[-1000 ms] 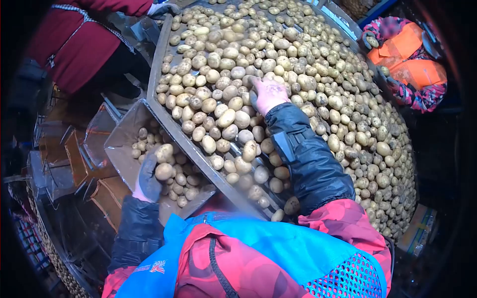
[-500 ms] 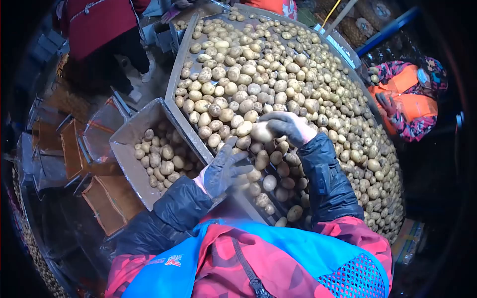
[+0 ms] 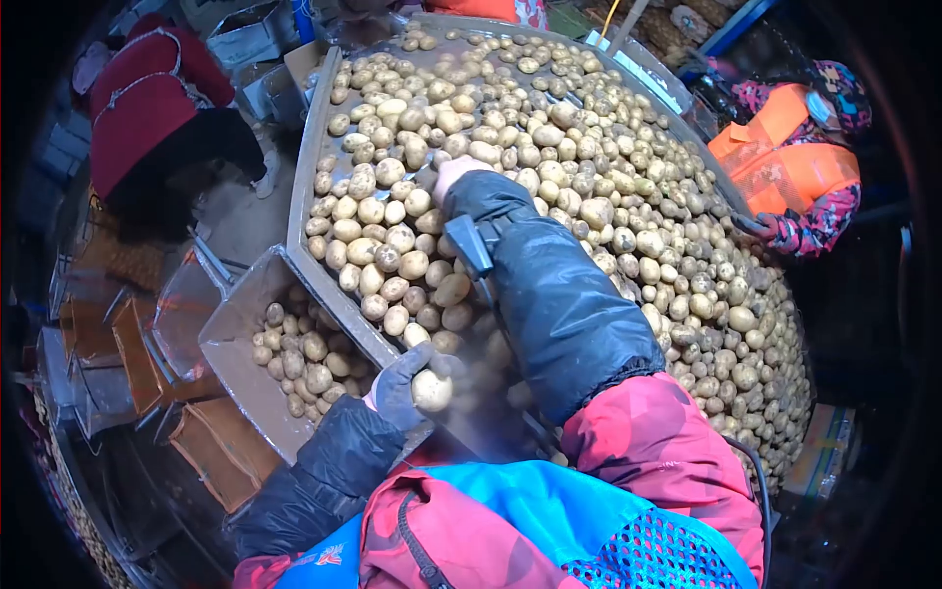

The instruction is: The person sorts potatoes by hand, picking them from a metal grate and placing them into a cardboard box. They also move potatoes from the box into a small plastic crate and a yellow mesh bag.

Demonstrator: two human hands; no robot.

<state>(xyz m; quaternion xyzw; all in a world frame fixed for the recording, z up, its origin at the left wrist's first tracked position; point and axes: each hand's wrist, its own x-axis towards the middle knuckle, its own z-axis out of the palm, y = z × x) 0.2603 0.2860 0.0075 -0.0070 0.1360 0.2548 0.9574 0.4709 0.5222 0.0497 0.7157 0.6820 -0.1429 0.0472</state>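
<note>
Gray-gloved, my left hand (image 3: 400,387) is closed on a pale potato (image 3: 432,391) beside the table's near left rim. My right hand (image 3: 449,177) reaches far across the sorting table (image 3: 312,211), down among the loose potatoes (image 3: 397,236). Its pink cuff shows, but the forearm and wrist hide most of its fingers, so whether it grips a potato cannot be seen. A bin (image 3: 235,339) partly filled with potatoes hangs just left of my left hand, against the table's edge.
Across the table to the right stands a co-worker in an orange vest (image 3: 800,177). Another person in a dark red garment (image 3: 157,98) bends over at the upper left. Brown crates or sacks (image 3: 226,447) and metal frames stand at the left. A cardboard box (image 3: 822,452) sits at the right.
My right hand has moved forward and left, deeper over the potatoes. My left hand, open before, now holds a potato. The person in dark red has bent over.
</note>
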